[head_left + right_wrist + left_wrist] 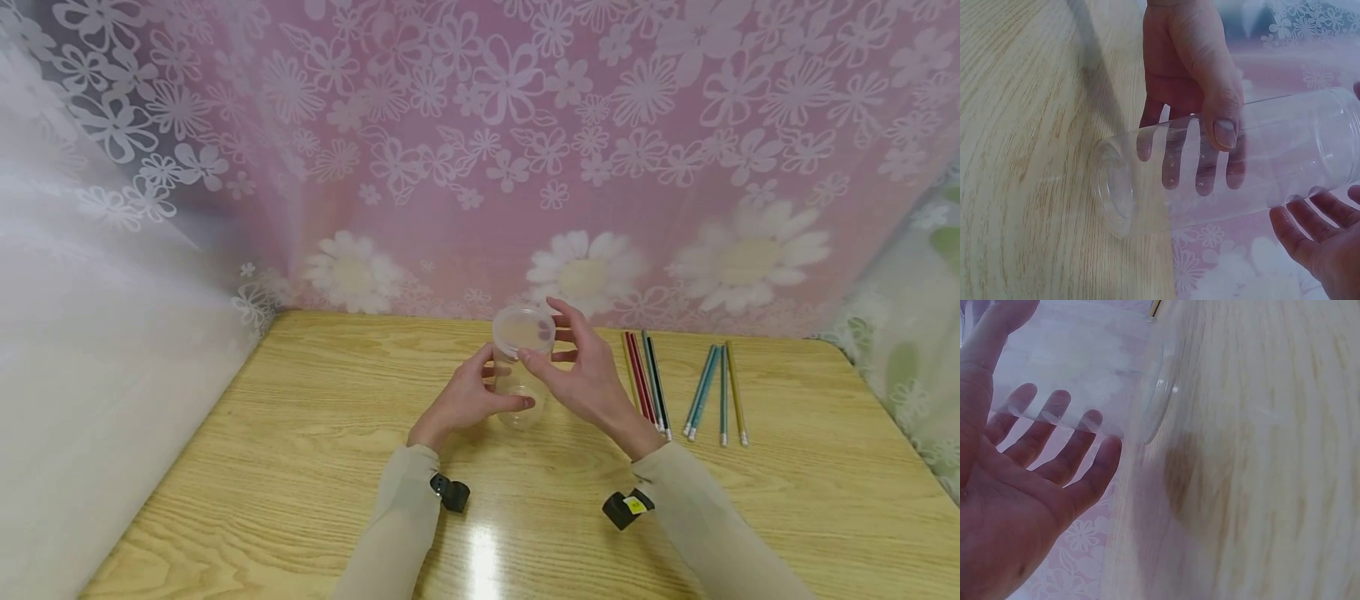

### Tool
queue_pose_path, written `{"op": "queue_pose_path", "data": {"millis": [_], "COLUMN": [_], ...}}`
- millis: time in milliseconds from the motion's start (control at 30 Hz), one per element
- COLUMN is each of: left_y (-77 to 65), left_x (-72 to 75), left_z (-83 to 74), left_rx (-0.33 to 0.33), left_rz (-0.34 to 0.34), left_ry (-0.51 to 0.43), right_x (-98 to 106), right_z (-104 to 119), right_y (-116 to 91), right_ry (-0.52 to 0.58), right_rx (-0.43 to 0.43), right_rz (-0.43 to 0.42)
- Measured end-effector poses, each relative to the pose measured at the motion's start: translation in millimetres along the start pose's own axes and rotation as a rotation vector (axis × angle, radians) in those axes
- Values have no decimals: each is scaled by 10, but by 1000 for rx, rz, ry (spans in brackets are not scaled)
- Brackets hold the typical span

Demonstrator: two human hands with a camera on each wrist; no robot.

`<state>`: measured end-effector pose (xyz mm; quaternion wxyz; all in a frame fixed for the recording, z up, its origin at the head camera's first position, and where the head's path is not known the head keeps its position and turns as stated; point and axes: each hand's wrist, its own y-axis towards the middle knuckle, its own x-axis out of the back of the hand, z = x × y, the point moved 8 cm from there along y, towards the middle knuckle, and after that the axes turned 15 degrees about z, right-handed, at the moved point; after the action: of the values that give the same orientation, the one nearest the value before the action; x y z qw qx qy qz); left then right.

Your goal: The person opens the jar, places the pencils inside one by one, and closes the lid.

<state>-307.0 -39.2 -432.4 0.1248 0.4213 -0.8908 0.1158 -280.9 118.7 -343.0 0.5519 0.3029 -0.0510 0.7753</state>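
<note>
A clear plastic jar with a translucent lid stands upright at the middle of the table. Through its wall nothing shows inside. My left hand grips the jar's body, thumb across the near side and fingers round the back; those fingers show through the plastic in the right wrist view. At the top, my right hand holds the lid's rim, thumb on the near edge and fingers curved round the far right side. In the left wrist view the jar's base is close to the wooden surface.
Right of my right hand lie several red, yellow, teal and black pencils, their eraser ends towards me. Farther right is a second group of blue, teal and yellow pencils. A pink flowered curtain hangs behind the wooden table.
</note>
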Motion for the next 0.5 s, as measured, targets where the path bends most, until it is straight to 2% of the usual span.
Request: {"op": "queue_pose_path", "data": {"millis": [233,500], "left_y": [-6,-11], "left_x": [-7,-10], "left_z": [2,0], "left_rx": [11,14], "left_rz": [6,8], "left_ry": [-3,-6], "right_x": [-2,-1], "right_z": [1,11], "right_y": [-3,9], "right_ry": [39,19], "right_rx": [-22,-4], "right_rz": [-24,-29]}}
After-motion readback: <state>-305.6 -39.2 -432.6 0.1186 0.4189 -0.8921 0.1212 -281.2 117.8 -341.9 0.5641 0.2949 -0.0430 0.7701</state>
